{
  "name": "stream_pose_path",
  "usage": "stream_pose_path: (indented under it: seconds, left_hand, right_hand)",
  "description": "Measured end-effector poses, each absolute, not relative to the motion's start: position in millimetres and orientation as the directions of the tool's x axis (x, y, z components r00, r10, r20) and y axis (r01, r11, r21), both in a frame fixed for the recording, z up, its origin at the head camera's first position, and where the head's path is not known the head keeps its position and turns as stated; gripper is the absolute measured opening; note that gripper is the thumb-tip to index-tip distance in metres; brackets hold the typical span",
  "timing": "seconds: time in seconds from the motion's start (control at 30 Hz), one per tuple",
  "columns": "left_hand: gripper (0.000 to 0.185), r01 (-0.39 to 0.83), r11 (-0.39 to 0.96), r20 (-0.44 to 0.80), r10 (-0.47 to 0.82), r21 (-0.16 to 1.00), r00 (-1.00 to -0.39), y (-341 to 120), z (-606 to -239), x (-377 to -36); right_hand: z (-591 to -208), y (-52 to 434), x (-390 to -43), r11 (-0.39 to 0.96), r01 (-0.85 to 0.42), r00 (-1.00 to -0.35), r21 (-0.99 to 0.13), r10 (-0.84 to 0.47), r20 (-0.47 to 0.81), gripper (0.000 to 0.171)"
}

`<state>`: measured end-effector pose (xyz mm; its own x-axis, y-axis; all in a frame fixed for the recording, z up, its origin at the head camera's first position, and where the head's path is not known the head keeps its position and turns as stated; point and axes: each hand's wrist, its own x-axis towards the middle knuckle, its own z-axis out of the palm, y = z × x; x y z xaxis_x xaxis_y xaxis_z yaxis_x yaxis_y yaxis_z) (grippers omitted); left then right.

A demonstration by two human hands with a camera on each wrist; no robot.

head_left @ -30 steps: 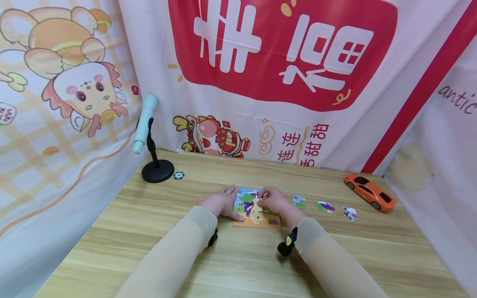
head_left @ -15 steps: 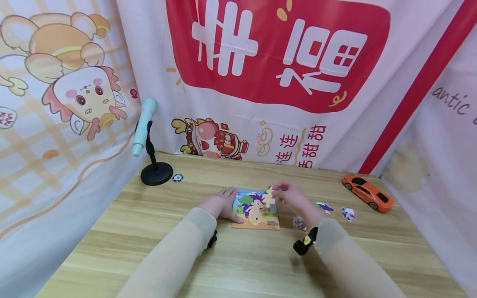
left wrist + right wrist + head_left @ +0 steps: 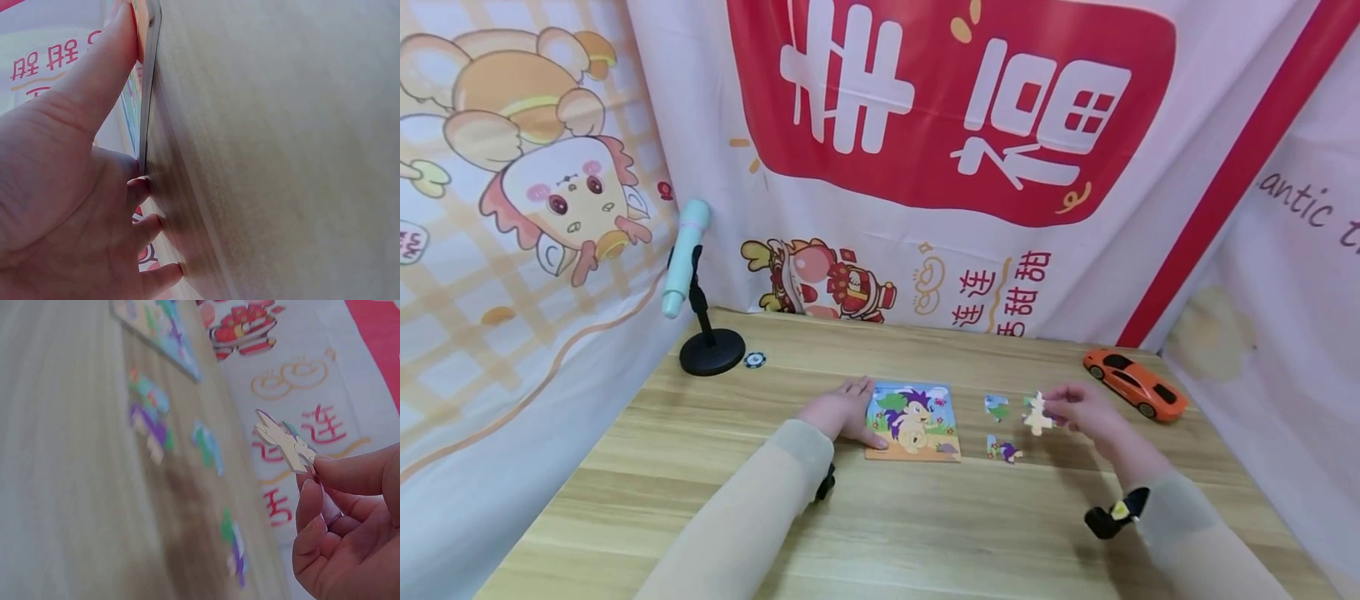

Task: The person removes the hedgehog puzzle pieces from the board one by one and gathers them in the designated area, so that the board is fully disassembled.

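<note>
I note R hand [image 3: 1086, 414] pinching piece [image 3: 1037, 414] mid-right of frame, above table, puzzle board [image 3: 913, 421] to its left at centre; L hand [image 3: 846, 412] flat, fingers straight, steadying board's left edge.

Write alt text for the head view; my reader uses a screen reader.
A person's right hand pinches a pale puzzle piece above a wooden table, while the left hand rests against a puzzle board. An orange toy car sits at right.

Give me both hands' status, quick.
Left hand: open, fingers straight, resting against the puzzle board edge.
Right hand: pinching a puzzle piece above the table.
</note>
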<state>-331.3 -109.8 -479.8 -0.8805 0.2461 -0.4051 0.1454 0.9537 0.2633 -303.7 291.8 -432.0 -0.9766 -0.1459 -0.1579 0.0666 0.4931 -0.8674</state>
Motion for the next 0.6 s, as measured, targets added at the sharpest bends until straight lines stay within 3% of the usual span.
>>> stream_pose_path:
  seconds: [0.23,0.6]
  left_hand:
    - [0.127,0.144,0.954,-0.406,0.246,0.264,-0.88,-109,-475,-330]
    - [0.123,0.159,0.955,-0.396,0.251,0.251,-0.883,-109,-467,-321]
  right_hand:
    - [-461,320,-286,0.475,0.123,-0.963,-0.871,-0.155,-0.221,0.022]
    - [-481,328,-284,0.574,0.124,-0.972,-0.81,-0.095,-0.216,0.014]
